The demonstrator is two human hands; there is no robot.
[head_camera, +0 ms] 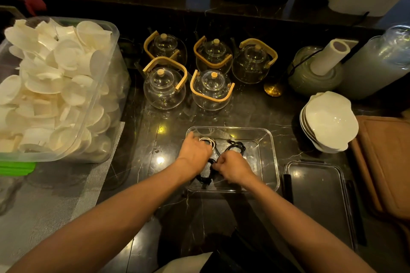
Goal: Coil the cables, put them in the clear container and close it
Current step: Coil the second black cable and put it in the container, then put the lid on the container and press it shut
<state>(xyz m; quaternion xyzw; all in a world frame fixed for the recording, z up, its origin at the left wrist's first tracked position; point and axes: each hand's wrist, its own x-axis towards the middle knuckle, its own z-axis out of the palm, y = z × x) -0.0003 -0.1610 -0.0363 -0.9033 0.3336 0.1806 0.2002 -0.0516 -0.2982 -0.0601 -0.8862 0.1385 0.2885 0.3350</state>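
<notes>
both hands were down inside the clear rectangular plastic container (269,150), which sat open on the dark marbled countertop (142,139) just below the middle of the view. the left hand (195,154) lay at the container's 9 o'clock side, fingers curled over a small white coiled cable (207,140) near the far left corner; whether it gripped that coil could not be told. the right hand (233,167), touching close beside the left, was closed around a black cable (236,146), whose loops spread out toward 12 o'clock from the knuckles, with another dark loop trailing toward 6 o'clock between the two wrists. the container's flat clear lid with dark clasps (319,201) rested on the counter at 3 o'clock, just beside the container and apart from it. five round glass teapots with bent wooden handles (210,91) stood at 12 o'clock. a large translucent tub of white shell-like discs (57,86) filled the 9 o'clock side, and a stack of white scalloped bowls (330,122) sat at 2 o'clock.
</notes>
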